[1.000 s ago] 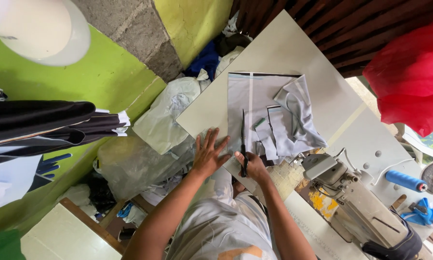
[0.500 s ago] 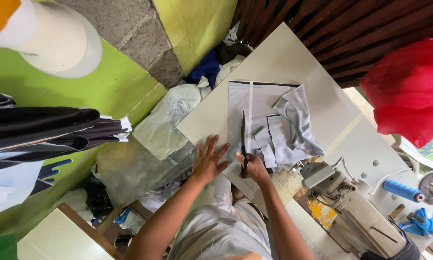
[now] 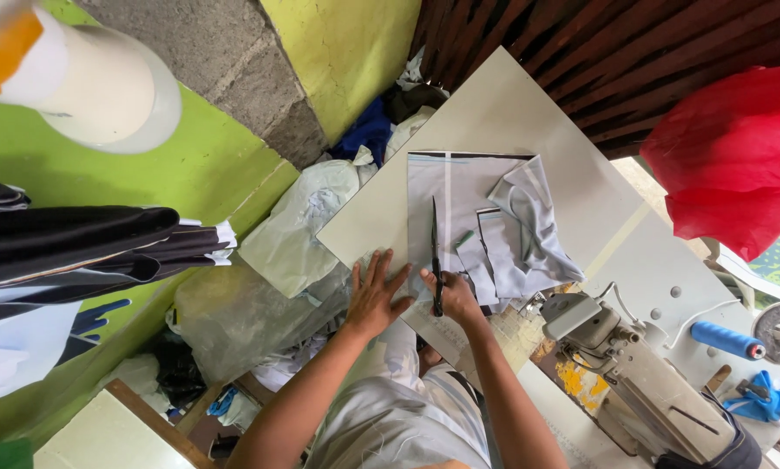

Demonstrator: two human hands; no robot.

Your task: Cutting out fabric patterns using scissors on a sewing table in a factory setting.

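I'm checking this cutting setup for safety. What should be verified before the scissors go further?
1. Left hand lies flat on the grey fabric, pinning it: ok.
2. Left fingers sit beside the blades, not across them: ok.
3. Right hand grips the scissors at the handles: ok.
4. Loose fabric pieces lie right of the blades, very close: cannot tell if clear.
5. Fabric rests fully on the table: ok.
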